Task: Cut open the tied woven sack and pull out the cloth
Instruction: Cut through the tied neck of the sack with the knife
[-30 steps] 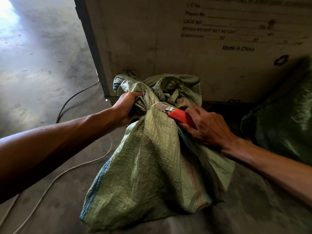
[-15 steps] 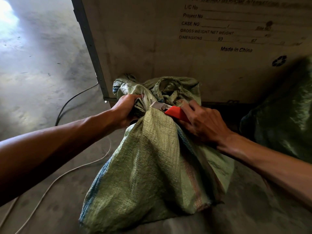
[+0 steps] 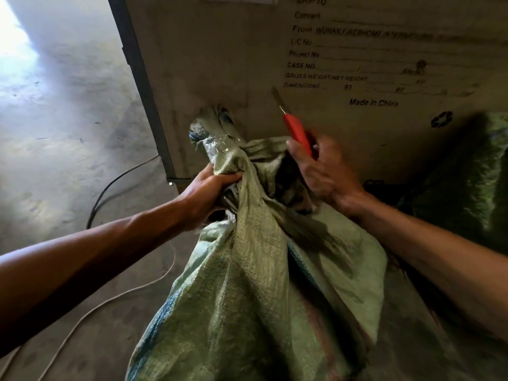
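A green woven sack (image 3: 247,292) with a blue side stripe stands on the floor before me. My left hand (image 3: 209,196) grips its bunched neck just under the knotted top (image 3: 217,133). My right hand (image 3: 321,171) holds a red-handled utility knife (image 3: 297,132), raised clear of the sack with the blade pointing up and left against the crate. A dark gap (image 3: 286,177) shows in the sack's folds between my hands. No cloth is visible inside.
A large plywood shipping crate (image 3: 220,50) with printed labels stands right behind the sack. Another green sack (image 3: 472,182) lies at the right. A black cable (image 3: 115,185) and a white cord (image 3: 115,298) run over the concrete floor at left.
My right hand lifted the knife up and away from the sack's neck, where the blade had been pressed. My left hand kept its grip and the sack top has shifted and loosened.
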Available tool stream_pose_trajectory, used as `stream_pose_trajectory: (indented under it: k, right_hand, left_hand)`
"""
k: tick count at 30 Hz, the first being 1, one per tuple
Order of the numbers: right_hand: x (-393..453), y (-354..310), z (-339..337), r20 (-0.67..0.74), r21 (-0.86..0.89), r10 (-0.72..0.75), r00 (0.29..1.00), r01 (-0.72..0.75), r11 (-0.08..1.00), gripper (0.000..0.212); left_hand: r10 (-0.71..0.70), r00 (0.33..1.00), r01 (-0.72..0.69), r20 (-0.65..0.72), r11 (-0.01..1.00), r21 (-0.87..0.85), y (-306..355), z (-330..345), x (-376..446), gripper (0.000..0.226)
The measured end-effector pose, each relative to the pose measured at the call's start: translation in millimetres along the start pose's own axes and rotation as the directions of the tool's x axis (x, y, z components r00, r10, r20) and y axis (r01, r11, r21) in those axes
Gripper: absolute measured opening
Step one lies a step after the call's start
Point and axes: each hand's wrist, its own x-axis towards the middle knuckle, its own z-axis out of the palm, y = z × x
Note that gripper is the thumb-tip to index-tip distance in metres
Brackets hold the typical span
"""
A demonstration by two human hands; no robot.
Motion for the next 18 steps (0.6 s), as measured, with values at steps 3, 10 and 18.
stream_pose_trajectory:
  k: [3, 10, 18]
  right_hand:
    - [1, -3, 5, -0.050, 0.143, 0.102, 0.994, -0.094, 0.985, 0.026]
    - [7, 3, 11, 0.003, 0.430, 0.273, 0.962, -0.247, 0.868, 0.034]
    - [-3, -5, 11, 0.036, 0.200, 0.202, 0.979, -0.205, 0.958, 0.024]
  left_hand:
    - [0.136, 0.985, -0.147, 0.111, 0.984, 0.101, 7, 7, -12, 0.043]
    - [0.140, 0.934, -0.232, 0.328, 0.937, 0.261, 38, 11, -19, 0.042]
    - [0.225, 0.974, -0.219, -0.038, 0.970, 0.108, 49, 12, -14, 0.034]
